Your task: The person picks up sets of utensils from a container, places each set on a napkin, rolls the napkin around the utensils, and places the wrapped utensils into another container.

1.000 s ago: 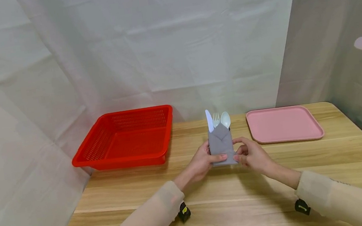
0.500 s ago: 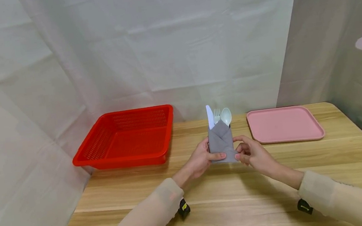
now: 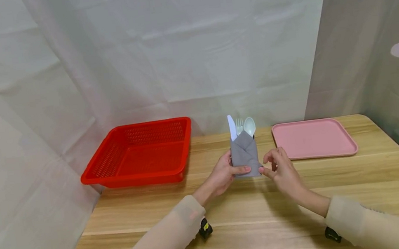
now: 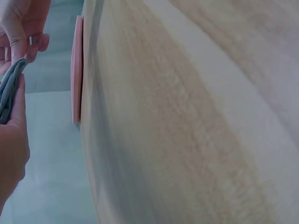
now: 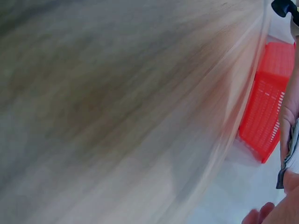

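A grey cloth napkin (image 3: 245,154), folded into a pouch, is held upright above the table. The tops of a white plastic knife (image 3: 231,126), fork (image 3: 239,126) and spoon (image 3: 249,126) stick out of it; their lower parts are hidden inside. My left hand (image 3: 222,174) grips the pouch from the left, thumb across its front and fingers behind. At the lower right corner, my right hand (image 3: 283,171) pinches the napkin's edge at the thumb tip, its index finger raised off the cloth. In the left wrist view, the napkin (image 4: 8,91) shows edge-on between both hands.
A red plastic basket (image 3: 142,176) stands at the back left of the wooden table (image 3: 250,234). To the back right lies a pink tray (image 3: 313,139), close behind my right hand. White and grey cloth hangs behind the table.
The pouch with its cutlery has risen slightly and shifted a little to the right. My right index finger has lifted away from the pouch's side, while the left hand keeps its grip.
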{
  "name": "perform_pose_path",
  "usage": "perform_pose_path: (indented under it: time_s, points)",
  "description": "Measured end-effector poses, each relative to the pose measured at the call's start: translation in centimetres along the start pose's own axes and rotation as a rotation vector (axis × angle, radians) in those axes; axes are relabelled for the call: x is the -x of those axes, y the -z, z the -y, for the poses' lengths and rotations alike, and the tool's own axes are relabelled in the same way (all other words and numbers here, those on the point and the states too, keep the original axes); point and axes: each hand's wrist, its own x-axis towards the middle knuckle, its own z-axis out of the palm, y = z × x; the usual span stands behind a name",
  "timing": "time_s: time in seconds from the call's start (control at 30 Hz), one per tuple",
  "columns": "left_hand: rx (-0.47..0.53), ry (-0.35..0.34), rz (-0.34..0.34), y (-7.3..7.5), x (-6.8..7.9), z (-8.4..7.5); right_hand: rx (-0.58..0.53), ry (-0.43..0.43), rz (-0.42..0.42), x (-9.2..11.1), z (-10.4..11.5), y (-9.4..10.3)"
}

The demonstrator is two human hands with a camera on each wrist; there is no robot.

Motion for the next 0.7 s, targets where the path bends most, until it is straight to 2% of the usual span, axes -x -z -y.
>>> perform_pose_path:
  time_s: [0.07, 0.17, 0.47, 0.7]
  points:
    - [0.0, -0.003, -0.004, 0.0, 0.0, -0.1, 0.079, 0.024, -0.024, 0.1, 0.1, -0.1]
    - [-0.004, -0.013, -0.007, -0.1, -0.1, -0.1, 0.123, 0.031, -0.024, 0.3, 0.3, -0.1]
    - [-0.007, -0.019, -0.027, -0.2, -0.1, 0.0, 0.129, 0.0, -0.045, 0.5, 0.6, -0.5]
    - [-0.029, -0.055, -0.056, -0.6, -0.3, 0.2, 0.116, -0.018, -0.057, 0.7, 1.2, -0.8]
